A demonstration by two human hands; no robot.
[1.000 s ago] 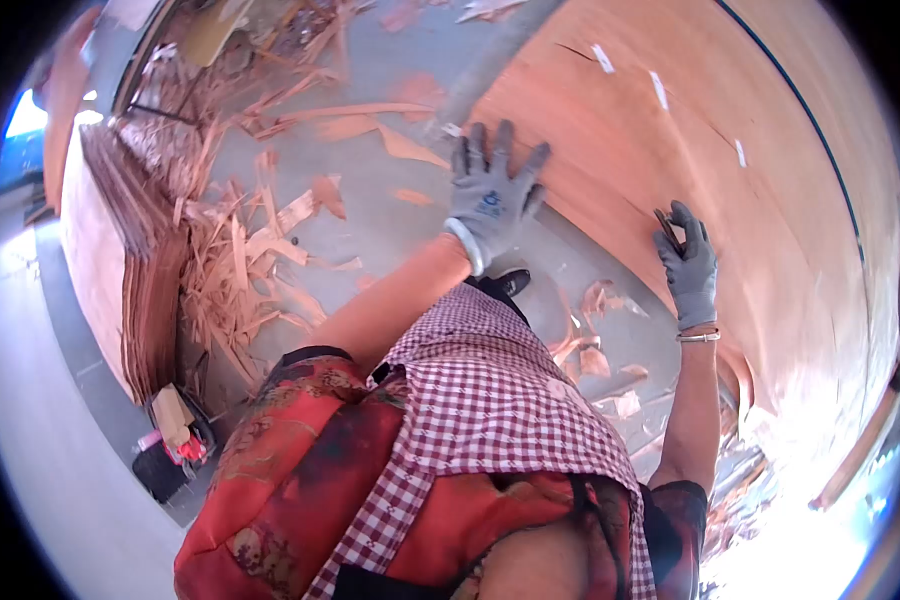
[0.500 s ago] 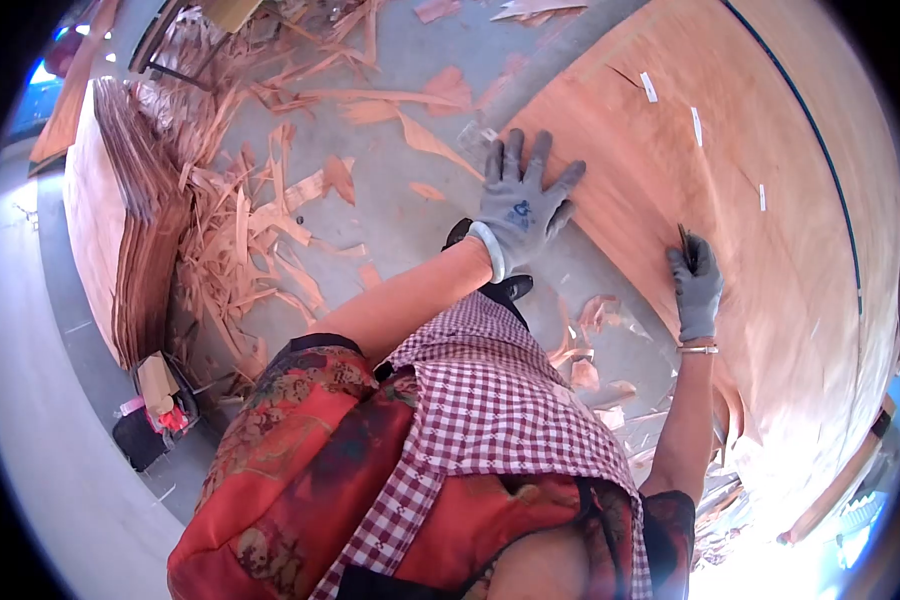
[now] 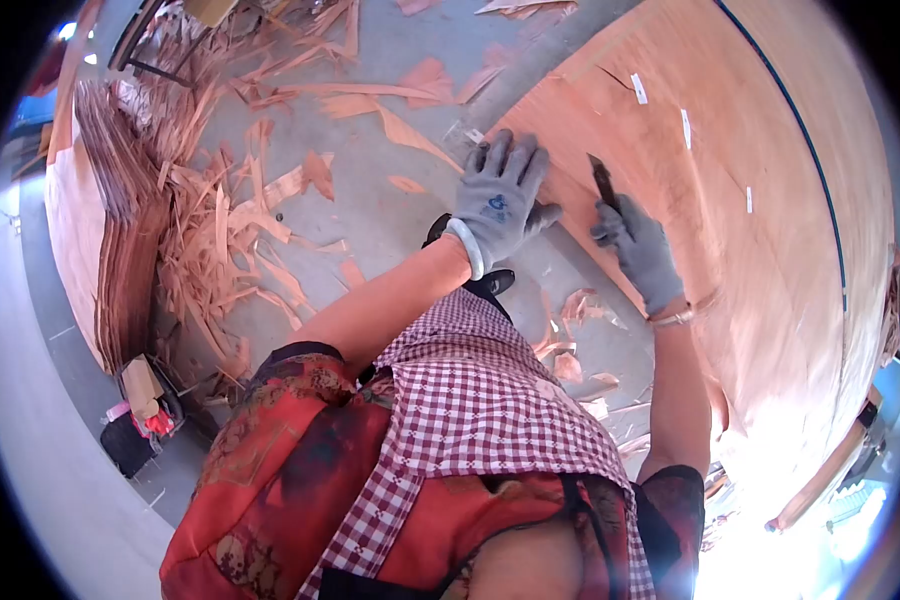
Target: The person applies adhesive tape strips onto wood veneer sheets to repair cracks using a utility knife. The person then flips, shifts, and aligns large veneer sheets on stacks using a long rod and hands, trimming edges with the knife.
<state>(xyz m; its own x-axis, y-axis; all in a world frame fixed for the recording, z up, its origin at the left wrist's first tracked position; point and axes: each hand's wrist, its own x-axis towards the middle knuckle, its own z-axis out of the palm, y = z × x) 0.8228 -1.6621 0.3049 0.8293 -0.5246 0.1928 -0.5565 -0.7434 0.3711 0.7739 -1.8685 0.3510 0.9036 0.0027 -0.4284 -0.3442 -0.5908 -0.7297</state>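
My left hand, in a grey glove, lies with its fingers stretched out at the near corner of a large reddish-brown wood veneer sheet. Its fingertips reach the edge of the sheet, and the thumb points right. My right hand, gloved the same way, is closed round a dark knife whose tip points up and left over the veneer. Whether the blade touches the sheet I cannot tell. Several small white labels, one of them a white strip, lie on the veneer.
Torn veneer strips litter the grey floor at left. Beyond them stands a stack of veneer sheets. A dark blue line runs across the sheet at right. Below left is a small seat-like thing with items on it.
My right hand has swung up and left with the knife, nearer my left hand, and the blade now shows clearly. The fingers of my left hand have drawn closer together.
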